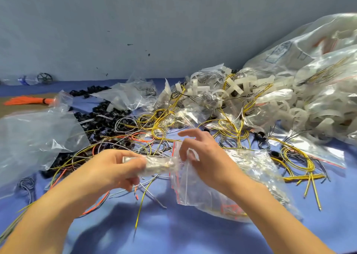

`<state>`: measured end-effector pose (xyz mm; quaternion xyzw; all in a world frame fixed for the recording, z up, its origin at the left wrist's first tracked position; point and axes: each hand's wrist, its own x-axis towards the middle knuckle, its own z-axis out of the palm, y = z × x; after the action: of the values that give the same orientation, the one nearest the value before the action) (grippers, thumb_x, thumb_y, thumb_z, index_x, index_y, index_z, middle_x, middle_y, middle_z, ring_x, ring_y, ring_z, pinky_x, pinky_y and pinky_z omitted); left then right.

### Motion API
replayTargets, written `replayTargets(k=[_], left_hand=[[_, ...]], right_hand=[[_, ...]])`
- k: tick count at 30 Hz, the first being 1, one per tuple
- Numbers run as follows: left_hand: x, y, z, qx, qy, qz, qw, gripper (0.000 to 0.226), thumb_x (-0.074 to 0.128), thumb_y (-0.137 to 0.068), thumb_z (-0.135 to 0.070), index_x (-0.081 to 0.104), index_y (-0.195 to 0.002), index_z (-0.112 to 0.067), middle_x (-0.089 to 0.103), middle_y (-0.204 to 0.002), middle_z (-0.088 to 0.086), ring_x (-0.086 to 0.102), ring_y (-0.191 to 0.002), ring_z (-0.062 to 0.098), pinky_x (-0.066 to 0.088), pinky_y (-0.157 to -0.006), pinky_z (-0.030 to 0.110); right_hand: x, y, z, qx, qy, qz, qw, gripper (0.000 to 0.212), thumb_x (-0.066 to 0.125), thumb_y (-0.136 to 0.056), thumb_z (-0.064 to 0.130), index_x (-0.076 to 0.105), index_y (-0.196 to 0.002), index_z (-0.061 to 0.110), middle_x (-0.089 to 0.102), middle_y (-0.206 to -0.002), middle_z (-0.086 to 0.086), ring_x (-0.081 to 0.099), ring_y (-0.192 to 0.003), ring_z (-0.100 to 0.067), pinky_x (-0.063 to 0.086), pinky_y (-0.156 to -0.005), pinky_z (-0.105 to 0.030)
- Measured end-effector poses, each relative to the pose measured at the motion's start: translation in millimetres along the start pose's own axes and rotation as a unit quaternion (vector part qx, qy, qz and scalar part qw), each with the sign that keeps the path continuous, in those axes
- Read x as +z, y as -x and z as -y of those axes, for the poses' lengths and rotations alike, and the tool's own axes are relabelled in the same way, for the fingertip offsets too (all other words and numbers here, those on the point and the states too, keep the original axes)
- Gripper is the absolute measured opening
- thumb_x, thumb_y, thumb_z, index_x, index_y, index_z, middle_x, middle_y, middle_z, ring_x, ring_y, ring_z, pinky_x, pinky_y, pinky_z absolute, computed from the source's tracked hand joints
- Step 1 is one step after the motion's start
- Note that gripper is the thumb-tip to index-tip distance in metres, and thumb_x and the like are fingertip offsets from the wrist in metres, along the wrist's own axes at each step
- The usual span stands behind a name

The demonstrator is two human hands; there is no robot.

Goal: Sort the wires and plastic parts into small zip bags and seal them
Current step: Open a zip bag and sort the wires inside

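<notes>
Over a blue-covered worktop [173, 232], a person's left hand [123, 167] closes its grip round a pale bundle [158, 166]. Fingers and thumb are curled about it, and its far end sits at the red-striped mouth of a small zip bag [195, 192]. The right hand [202, 157] takes that mouth in a pinching grip between thumb and fingers, forefinger stretched out. The rest of the bag lies on the worktop beneath the right wrist and seems to hold some contents. What the bundle is made of is too blurred to tell.

The step in hand looks to be filling, with the bundle at the opening and not yet inside. The next move likely calls for the mouth to be held wide while the bundle slides in. The strip would then be pressed closed along its whole length.

Just beyond the hands lie coiled yellow wires [295, 157] and a heap of black rings [100, 118]. Farther back, white plastic parts [239, 85] spill beside large clear sacks [309, 47]. An orange wire sheaf [29, 100] lies far left.
</notes>
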<state>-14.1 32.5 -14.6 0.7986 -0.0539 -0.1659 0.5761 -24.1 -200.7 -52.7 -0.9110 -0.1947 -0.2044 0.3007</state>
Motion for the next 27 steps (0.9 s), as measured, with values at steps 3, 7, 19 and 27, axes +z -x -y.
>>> replayTargets(k=[3,7,19,27], left_hand=[[14,6,-9,0.062,-0.108,0.02,0.992,0.011,0.063,-0.091,-0.014,0.074,-0.093,-0.015,0.064,-0.059,0.006,0.055,-0.051,0.011,0.048,-0.053,0.02],[43,8,-16,0.1,-0.068,0.141,0.983,0.019,0.056,-0.097,-0.017,0.071,-0.109,-0.015,0.072,-0.082,0.016,0.062,-0.068,0.013,0.05,-0.068,0.022],[57,-19,-22,0.129,-0.076,0.186,0.971,0.018,0.057,-0.095,-0.006,0.073,-0.103,-0.009,0.075,-0.103,0.002,0.067,-0.107,0.013,0.051,-0.089,0.019],[65,-33,-14,0.038,0.094,0.175,0.979,0.029,0.076,-0.076,-0.021,0.073,-0.091,0.003,0.072,-0.095,0.019,0.068,-0.087,0.023,0.058,-0.076,0.029]], right_hand=[[-2,-1,1,0.027,-0.056,-0.043,0.997,0.032,0.054,-0.085,-0.011,0.061,-0.081,0.021,0.055,-0.127,0.001,0.052,-0.12,-0.02,0.041,-0.096,-0.031],[-3,-4,7,0.03,-0.07,-0.056,0.996,0.032,0.055,-0.084,-0.011,0.061,-0.077,0.02,0.057,-0.121,0.001,0.055,-0.116,-0.017,0.043,-0.095,-0.033],[-3,-3,26,0.01,-0.029,-0.095,0.995,0.015,0.057,-0.079,0.0,0.064,-0.081,0.013,0.06,-0.116,-0.005,0.056,-0.105,-0.031,0.048,-0.083,-0.047],[-6,-1,30,0.027,-0.075,-0.092,0.993,0.02,0.049,-0.08,0.002,0.064,-0.081,0.014,0.058,-0.116,-0.003,0.056,-0.11,-0.028,0.046,-0.09,-0.044]])
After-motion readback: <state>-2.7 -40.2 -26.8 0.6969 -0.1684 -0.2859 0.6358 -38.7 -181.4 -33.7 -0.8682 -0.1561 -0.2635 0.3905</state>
